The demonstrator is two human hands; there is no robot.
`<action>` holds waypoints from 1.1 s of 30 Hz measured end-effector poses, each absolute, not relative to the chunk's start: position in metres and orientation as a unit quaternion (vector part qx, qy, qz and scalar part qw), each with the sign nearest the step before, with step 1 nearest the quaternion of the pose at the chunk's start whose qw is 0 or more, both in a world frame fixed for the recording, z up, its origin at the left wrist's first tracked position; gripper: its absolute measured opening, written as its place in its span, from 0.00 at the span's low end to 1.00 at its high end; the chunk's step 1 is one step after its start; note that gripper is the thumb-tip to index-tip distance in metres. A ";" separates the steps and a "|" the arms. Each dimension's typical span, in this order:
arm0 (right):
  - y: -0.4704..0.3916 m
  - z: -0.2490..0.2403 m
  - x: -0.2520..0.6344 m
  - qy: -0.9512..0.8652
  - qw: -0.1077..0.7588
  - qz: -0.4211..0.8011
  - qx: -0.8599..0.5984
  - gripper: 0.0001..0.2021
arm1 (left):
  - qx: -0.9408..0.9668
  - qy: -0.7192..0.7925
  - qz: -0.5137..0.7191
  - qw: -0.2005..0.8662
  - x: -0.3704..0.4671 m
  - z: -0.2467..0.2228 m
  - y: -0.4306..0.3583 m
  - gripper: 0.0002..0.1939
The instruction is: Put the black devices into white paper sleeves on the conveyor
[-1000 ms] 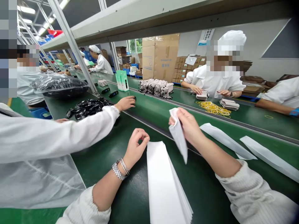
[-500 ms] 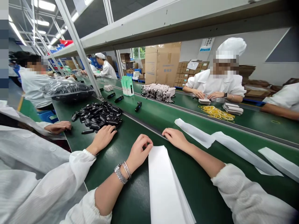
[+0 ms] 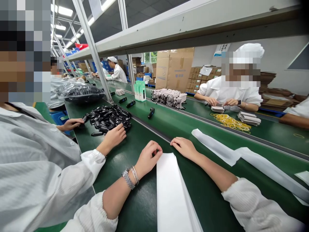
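Observation:
My left hand (image 3: 148, 158), with a metal watch and bangles at its wrist, is at the top corner of a stack of long white sheets (image 3: 172, 190). Its thumb and index finger close together on that corner. The sheets lie fanned, running down past the bottom of the view. My right hand (image 3: 184, 147) rests on the green table to the right of the stack, its fingers loosely extended and holding nothing visible. Its fingertips lie by the dark strip (image 3: 152, 128) along the table. Beyond it are long white strips (image 3: 214, 146).
A co-worker's hand (image 3: 115, 137) is beside a pile of black devices (image 3: 108, 117). Loose black devices (image 3: 151, 112) and green boxes (image 3: 140, 91) stand farther up. Opposite, another person handles a pale bundle (image 3: 217, 109) near yellow rubber bands (image 3: 229, 121). A shelf beam (image 3: 193, 24) crosses overhead.
The view has shifted, so most things appear farther right. The co-worker at left has leaned into view. The white strips sit farther right in the picture. Both my hands keep nearly the same pose.

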State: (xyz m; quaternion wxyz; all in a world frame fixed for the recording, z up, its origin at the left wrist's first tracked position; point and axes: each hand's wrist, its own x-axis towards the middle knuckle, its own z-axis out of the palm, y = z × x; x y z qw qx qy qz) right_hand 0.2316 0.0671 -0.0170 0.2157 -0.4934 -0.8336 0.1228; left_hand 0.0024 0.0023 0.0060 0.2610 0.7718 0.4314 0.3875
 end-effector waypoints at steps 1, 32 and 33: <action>0.067 -0.017 0.232 -0.834 0.215 0.124 -0.493 0.13 | 0.774 0.430 0.385 0.261 0.002 0.006 0.002 0.06; 0.067 -0.019 0.233 -0.843 0.205 0.095 -0.488 0.12 | 0.781 0.428 0.362 0.276 0.005 0.005 0.001 0.06; 0.067 -0.018 0.233 -0.844 0.204 0.095 -0.487 0.12 | 0.782 0.425 0.362 0.277 0.005 0.005 0.001 0.06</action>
